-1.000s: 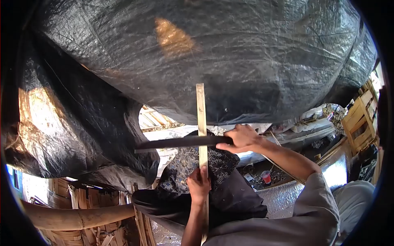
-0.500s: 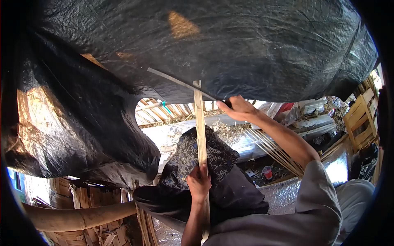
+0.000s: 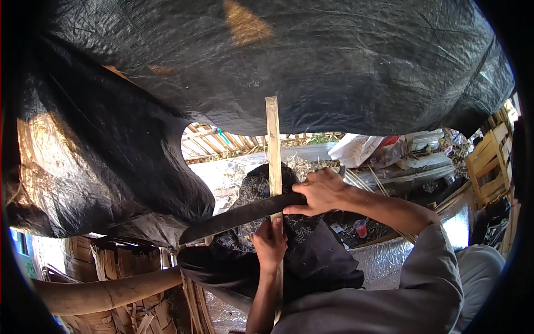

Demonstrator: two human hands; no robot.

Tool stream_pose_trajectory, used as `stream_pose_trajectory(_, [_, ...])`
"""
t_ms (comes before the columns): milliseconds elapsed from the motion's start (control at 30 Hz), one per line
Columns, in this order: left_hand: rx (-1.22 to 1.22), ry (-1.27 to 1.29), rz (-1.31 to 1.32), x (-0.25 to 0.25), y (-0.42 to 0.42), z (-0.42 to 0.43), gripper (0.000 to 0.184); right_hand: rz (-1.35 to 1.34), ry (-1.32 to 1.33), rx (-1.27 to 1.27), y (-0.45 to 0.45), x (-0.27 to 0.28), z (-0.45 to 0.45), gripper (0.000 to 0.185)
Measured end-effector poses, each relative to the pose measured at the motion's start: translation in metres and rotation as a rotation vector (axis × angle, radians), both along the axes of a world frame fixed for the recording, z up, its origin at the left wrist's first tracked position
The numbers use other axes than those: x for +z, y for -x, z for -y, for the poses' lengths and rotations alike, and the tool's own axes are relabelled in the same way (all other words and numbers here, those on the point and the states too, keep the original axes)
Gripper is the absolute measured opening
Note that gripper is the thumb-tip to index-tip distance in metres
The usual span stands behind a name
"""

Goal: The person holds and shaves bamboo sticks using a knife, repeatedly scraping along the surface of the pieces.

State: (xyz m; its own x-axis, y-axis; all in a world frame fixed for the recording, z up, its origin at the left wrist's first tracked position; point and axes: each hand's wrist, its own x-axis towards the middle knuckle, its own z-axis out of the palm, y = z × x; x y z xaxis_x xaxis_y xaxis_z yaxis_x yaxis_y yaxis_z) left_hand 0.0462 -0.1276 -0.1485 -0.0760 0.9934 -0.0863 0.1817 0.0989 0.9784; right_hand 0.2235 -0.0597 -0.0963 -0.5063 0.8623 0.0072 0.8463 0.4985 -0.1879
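My left hand [image 3: 269, 247] is closed around a long, pale bamboo strip [image 3: 273, 147] that stands nearly upright in view. Fingers of my right hand [image 3: 324, 192] wrap the handle end of a machete [image 3: 231, 219], its handle mostly hidden in the fist. The broad dark blade points left and crosses the strip just above my left hand; whether its edge bites into the wood, I cannot tell. Behind the strip, a dark patterned cloth [image 3: 253, 186] covers my leg. The strip's lower end passes behind my left forearm.
A black tarp [image 3: 345, 72] hangs across the top and left. At lower left, a thick bamboo pole [image 3: 111, 295] lies before split bamboo pieces [image 3: 111, 259]. To the right are a red cup [image 3: 360, 228], plastic bags [image 3: 356, 149] and a wooden crate [image 3: 489, 158].
My right hand has come down and slightly left with the machete, from the strip's top to just above my left hand. The blade has turned to show its broad side. My left hand stays put.
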Motion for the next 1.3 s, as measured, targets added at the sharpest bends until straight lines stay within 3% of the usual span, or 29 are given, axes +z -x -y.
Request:
stream_pose_trajectory(67, [0.001, -0.006, -0.028, 0.0, 0.0, 0.001, 0.034, 0.058, -0.016, -0.008, -0.006, 0.002, -0.014, 0.064])
stream_pose_trajectory(100, [0.001, -0.019, -0.054, 0.0, -0.001, 0.001, 0.034, -0.006, 0.093, -0.106, -0.012, 0.0, -0.028, 0.064])
stream_pose_trajectory(133, [0.002, -0.015, -0.051, 0.0, -0.001, -0.001, 0.034, -0.13, -0.034, -0.208, -0.019, -0.005, -0.04, 0.063])
stream_pose_trajectory(200, [0.008, -0.02, -0.103, 0.001, -0.001, -0.005, 0.034, -0.245, 0.229, -0.327, -0.016, -0.002, -0.051, 0.061])
stream_pose_trajectory(233, [0.014, -0.006, -0.118, 0.001, -0.001, -0.005, 0.034, -0.304, 0.211, -0.262, -0.013, -0.006, -0.048, 0.059])
stream_pose_trajectory(267, [0.01, -0.017, -0.115, 0.002, -0.001, -0.006, 0.034, -0.276, 0.119, -0.209, -0.012, -0.008, -0.045, 0.071])
stream_pose_trajectory(400, [0.011, 0.011, -0.076, 0.008, 0.0, -0.006, 0.034, -0.176, 0.095, 0.027, -0.015, 0.008, -0.033, 0.067])
stream_pose_trajectory(467, [0.006, 0.0, -0.042, 0.008, 0.0, -0.003, 0.034, 0.068, -0.048, 0.111, -0.027, 0.018, -0.05, 0.064])
stream_pose_trajectory(500, [0.006, 0.011, -0.045, 0.009, 0.0, -0.001, 0.034, 0.048, 0.051, -0.05, -0.032, 0.029, -0.06, 0.065])
stream_pose_trajectory(533, [0.017, 0.045, -0.022, 0.011, 0.0, -0.003, 0.034, -0.152, 0.147, -0.189, -0.043, 0.021, -0.077, 0.069])
stream_pose_trajectory(600, [0.024, 0.06, 0.005, 0.016, -0.002, -0.008, 0.034, -0.258, 0.073, -0.446, -0.048, 0.002, -0.102, 0.072])
stream_pose_trajectory(700, [0.005, 0.051, -0.008, 0.013, 0.0, -0.009, 0.036, -0.265, 0.169, -0.27, -0.048, 0.017, -0.081, 0.072])
stream_pose_trajectory(733, [0.006, 0.047, -0.01, 0.013, 0.0, -0.01, 0.036, -0.174, 0.092, -0.207, -0.048, 0.01, -0.073, 0.061])
stream_pose_trajectory(800, [-0.006, 0.027, -0.052, 0.014, -0.002, -0.009, 0.035, -0.061, 0.062, -0.033, -0.04, 0.019, -0.051, 0.063])
stream_pose_trajectory(933, [-0.027, 0.014, -0.016, 0.015, -0.005, -0.012, 0.035, 0.134, 0.029, 0.072, -0.027, 0.023, -0.029, 0.067])
stream_pose_trajectory(1133, [0.02, 0.049, 0.078, 0.019, -0.007, -0.014, 0.032, 0.051, 0.057, 0.115, -0.024, 0.015, -0.024, 0.066])
stream_pose_trajectory(1300, [0.003, 0.027, -0.01, 0.013, -0.005, -0.014, 0.033, -0.069, 0.195, -0.086, -0.031, 0.024, -0.04, 0.065])
